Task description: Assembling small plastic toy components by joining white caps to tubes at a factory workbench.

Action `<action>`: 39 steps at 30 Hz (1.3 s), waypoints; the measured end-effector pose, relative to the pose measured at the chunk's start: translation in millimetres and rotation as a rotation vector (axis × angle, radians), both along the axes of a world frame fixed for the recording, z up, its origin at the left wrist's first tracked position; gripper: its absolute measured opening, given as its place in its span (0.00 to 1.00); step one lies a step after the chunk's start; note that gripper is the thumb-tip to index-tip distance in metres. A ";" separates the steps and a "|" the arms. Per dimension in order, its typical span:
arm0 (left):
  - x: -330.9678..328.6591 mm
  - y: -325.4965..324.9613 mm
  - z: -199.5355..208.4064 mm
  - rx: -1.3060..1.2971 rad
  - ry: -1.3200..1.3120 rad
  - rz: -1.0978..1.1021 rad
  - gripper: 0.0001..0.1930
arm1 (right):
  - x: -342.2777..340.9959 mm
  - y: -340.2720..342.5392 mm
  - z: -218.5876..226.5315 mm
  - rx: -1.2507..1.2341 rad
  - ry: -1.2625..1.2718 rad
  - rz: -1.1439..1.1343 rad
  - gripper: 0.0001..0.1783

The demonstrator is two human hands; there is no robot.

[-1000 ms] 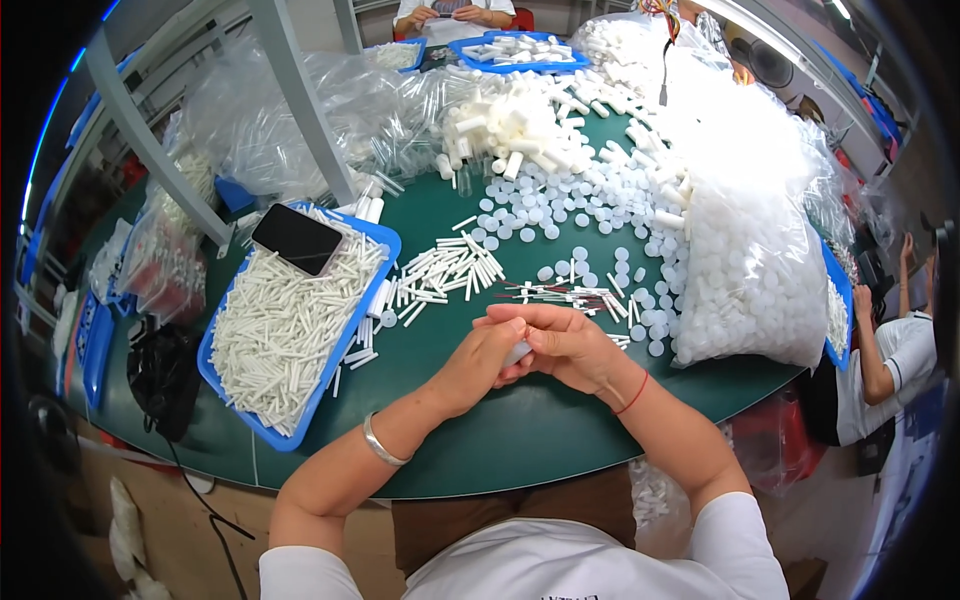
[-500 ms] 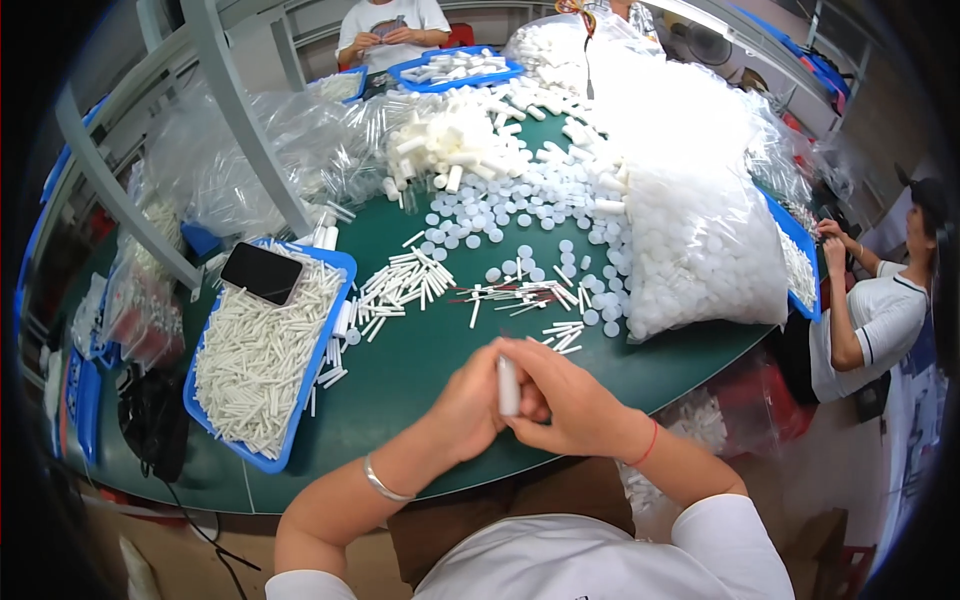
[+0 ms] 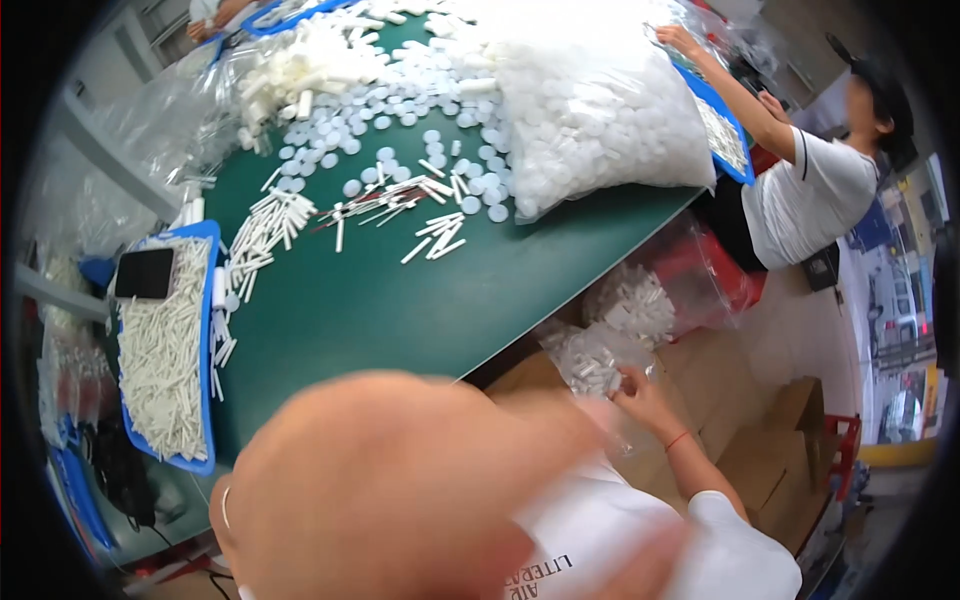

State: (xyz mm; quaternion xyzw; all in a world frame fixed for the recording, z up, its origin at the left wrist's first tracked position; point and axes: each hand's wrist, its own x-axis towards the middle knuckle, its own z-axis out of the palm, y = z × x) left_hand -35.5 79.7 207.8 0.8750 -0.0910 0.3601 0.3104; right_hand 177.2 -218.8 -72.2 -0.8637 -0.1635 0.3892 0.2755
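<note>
My left hand (image 3: pixel 390 480) fills the lower middle, very close and smeared by motion. Its fingers do not show clearly, nor does anything it might hold. At the right, below the table edge, my right hand (image 3: pixel 648 403) reaches over a clear plastic bag of short white tubes (image 3: pixel 592 358). Its thumb and fingers are closed at the tips on what looks like a white tube (image 3: pixel 612 383), partly lost against those in the bag. Across the green table (image 3: pixel 370 310) lie thin white sticks (image 3: pixel 268 228), a few dark red strands among more sticks (image 3: pixel 375 205), and round whitish caps (image 3: pixel 330 160).
A blue tray (image 3: pixel 210 400) of white sticks, with a phone (image 3: pixel 145 273) on it, stands left. A large bag of caps (image 3: pixel 600 140) sits at the far right of the table. Beyond it a person (image 3: pixel 810 190) works at another blue tray (image 3: pixel 745 165). Cardboard (image 3: pixel 750 460) lies lower right.
My hands have parted: the right moved right and down to the bag beside the table, the left came up close to the camera. The view has turned right, shifting the table leftward.
</note>
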 end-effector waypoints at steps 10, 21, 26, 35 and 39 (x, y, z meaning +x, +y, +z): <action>-135.8 -12.5 -11.7 0.176 0.297 0.292 0.21 | 3.7 69.6 74.8 0.433 -0.482 0.301 0.15; -23.3 67.4 -47.9 -0.029 -0.058 0.621 0.08 | 20.7 316.6 111.8 0.752 -1.046 0.755 0.12; 10.9 133.0 -146.6 0.056 0.339 0.781 0.07 | 9.0 376.5 81.0 0.788 -0.996 0.795 0.09; 40.8 154.2 -194.8 0.104 0.484 0.895 0.09 | 3.0 397.8 89.0 0.864 -0.867 0.737 0.04; 38.7 150.9 -191.8 0.134 0.506 0.867 0.08 | 3.4 398.7 95.9 0.795 -0.841 0.744 0.05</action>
